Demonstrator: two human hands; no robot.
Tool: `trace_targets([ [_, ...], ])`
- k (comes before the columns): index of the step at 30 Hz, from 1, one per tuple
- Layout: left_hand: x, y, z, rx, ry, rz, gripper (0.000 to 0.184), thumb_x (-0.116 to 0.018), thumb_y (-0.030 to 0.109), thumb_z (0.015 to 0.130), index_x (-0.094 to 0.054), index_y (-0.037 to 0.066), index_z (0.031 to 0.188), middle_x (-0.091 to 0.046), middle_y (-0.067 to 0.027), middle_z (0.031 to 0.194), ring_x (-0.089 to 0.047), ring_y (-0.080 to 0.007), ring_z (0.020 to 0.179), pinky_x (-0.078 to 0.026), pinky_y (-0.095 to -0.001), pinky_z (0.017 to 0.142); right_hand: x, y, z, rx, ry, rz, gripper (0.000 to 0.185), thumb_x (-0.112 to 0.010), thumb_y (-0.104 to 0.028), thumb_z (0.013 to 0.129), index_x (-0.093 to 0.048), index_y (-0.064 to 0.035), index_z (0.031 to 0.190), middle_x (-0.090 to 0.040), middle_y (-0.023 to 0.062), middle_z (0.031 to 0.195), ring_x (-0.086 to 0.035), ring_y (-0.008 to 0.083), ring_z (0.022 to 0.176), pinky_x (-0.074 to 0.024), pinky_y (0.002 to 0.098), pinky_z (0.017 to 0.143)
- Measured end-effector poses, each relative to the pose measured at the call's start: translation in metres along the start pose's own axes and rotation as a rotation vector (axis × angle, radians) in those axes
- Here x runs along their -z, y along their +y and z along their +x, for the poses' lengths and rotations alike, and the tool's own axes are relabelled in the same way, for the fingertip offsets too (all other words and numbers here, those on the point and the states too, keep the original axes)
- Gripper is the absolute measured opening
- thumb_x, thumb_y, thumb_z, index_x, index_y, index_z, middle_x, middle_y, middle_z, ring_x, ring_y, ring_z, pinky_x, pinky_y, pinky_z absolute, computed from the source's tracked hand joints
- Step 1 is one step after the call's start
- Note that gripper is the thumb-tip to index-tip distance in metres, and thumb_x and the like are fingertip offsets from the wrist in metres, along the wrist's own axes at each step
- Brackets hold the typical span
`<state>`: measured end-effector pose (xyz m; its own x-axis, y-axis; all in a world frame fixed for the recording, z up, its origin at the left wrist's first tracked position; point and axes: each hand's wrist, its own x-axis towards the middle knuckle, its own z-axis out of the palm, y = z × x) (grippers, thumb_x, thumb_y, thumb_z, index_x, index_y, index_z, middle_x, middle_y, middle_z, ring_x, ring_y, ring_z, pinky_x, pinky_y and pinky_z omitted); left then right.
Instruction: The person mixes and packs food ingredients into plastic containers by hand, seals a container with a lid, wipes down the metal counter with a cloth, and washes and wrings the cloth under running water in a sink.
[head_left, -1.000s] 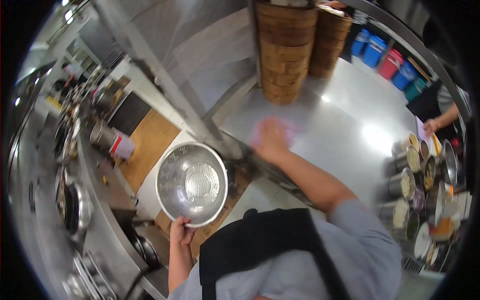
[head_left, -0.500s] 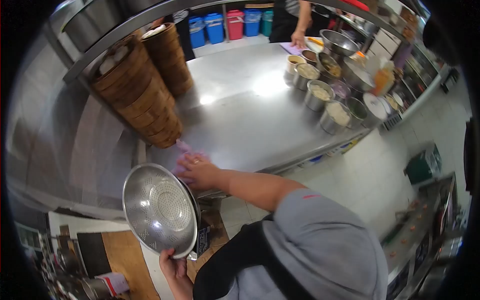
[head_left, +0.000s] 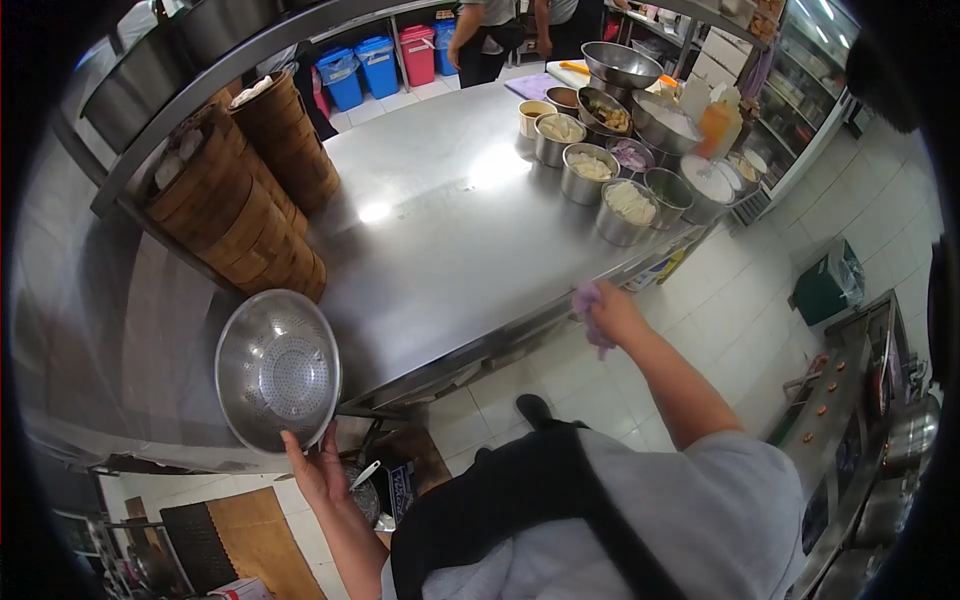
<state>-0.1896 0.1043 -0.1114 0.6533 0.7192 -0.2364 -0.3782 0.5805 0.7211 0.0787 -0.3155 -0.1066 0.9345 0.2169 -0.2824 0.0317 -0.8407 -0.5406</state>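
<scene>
My left hand (head_left: pixel 322 472) grips the lower rim of a metal colander (head_left: pixel 292 375), its inside facing me. The colander is at the near left end of the steel worktable (head_left: pixel 430 265), in front of the bamboo steamers; whether its base rests on the table I cannot tell. Out past the table's front edge, over the floor, my right hand (head_left: pixel 618 318) is closed around a crumpled purple cloth (head_left: pixel 592 308), part of which hangs below the fingers.
Tall stacks of bamboo steamers (head_left: pixel 235 205) stand at the left under a metal shelf. Several metal containers of food (head_left: pixel 588 172) line the table's right end. Two people (head_left: pixel 487 35) stand beyond it. A green bin (head_left: pixel 828 282) and a stove (head_left: pixel 835 400) are to the right.
My right hand has lifted the purple cloth off the tabletop beside the colander and moved right, past the table edge. The colander has shifted slightly up and left in view.
</scene>
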Motion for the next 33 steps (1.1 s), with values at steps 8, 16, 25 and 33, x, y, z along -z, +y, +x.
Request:
trace_targets([
  [8,-0.003,-0.056,-0.040,0.183,0.180,-0.105,0.069,-0.051,0.055,0.085,-0.024,0.017,0.135,-0.038,-0.0109,0.131,-0.045,-0.0303,0.114,-0.041,-0.0423,0.093,0.003,-0.042,0.086,0.454,0.469,-0.191,0.051,-0.053,-0.012,0.079,-0.040,-0.0092,0.129,-0.033,0.0212,0.138,-0.036,0.0411,0.122,-0.0323,0.0455,0.101],
  [16,0.052,-0.144,-0.056,0.683,0.181,0.475,0.023,-0.052,0.033,0.090,-0.058,0.011,0.092,-0.060,-0.0078,0.092,-0.057,-0.0220,0.085,-0.046,-0.0350,0.079,-0.018,-0.069,0.226,0.233,0.313,-0.225,0.068,-0.057,-0.047,0.080,-0.034,-0.0184,0.137,-0.019,0.0184,0.146,-0.014,0.0438,0.134,-0.0144,0.0471,0.109],
  [25,0.049,-0.202,-0.027,0.713,0.035,0.656,0.027,-0.052,0.032,0.089,-0.056,0.008,0.102,-0.059,-0.0097,0.101,-0.056,-0.0233,0.094,-0.044,-0.0339,0.085,-0.023,-0.069,0.280,0.960,0.082,-0.048,0.037,-0.061,-0.031,0.073,-0.061,-0.0229,0.109,-0.049,0.0077,0.126,-0.044,0.0292,0.118,-0.0336,0.0438,0.099],
  [33,0.036,-0.250,0.005,0.297,-0.792,1.416,0.039,-0.059,0.024,0.086,-0.050,0.001,0.116,-0.059,-0.0147,0.108,-0.056,-0.0224,0.102,-0.043,-0.0311,0.089,-0.038,0.017,0.096,1.156,-0.123,0.054,0.039,-0.067,-0.017,0.067,-0.064,-0.0155,0.105,-0.047,0.0099,0.131,-0.041,0.0333,0.122,-0.0333,0.0448,0.100],
])
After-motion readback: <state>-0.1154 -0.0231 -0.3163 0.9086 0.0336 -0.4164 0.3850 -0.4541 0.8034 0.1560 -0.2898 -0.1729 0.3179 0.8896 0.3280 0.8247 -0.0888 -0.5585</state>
